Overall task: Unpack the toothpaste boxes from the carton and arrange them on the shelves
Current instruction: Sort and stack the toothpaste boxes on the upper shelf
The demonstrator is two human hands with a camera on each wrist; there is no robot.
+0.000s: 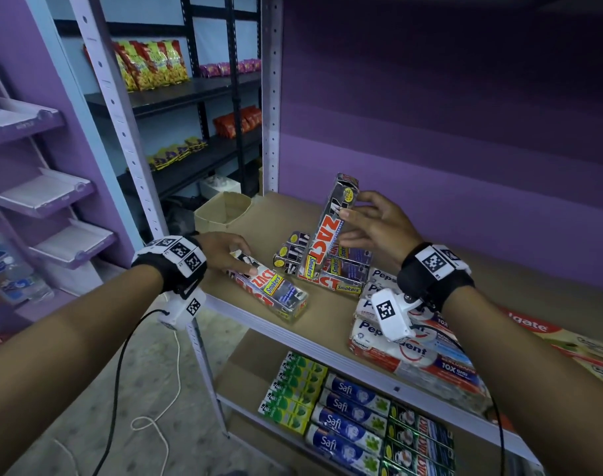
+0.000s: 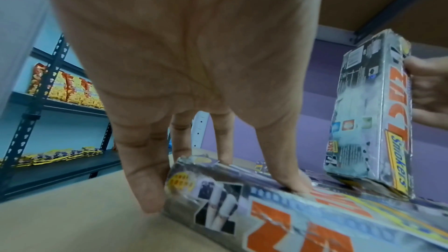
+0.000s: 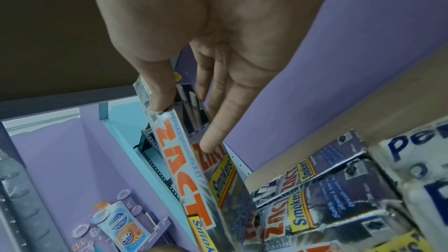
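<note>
A silver Zact Smokers toothpaste box (image 1: 276, 293) (image 2: 278, 223) lies near the front edge of the brown shelf board (image 1: 324, 324). My left hand (image 1: 241, 262) (image 2: 223, 194) grips its far end, thumb at the end flap and fingers over the top. My right hand (image 1: 353, 206) (image 3: 184, 122) pinches a second Zact box (image 1: 322, 242) (image 2: 373, 112) (image 3: 184, 179) near its top. That box stands upright and slightly tilted, its lower end on a low stack of Zact boxes (image 1: 341, 273) (image 3: 327, 194).
Pepsodent packs (image 1: 413, 341) and Colgate boxes (image 1: 533, 328) lie to the right on the same shelf. An open cardboard carton (image 1: 224, 209) sits at the shelf's back left. The lower shelf holds Safi boxes (image 1: 348, 417) and green boxes (image 1: 293, 389). A white upright post (image 1: 271, 97) stands at the left.
</note>
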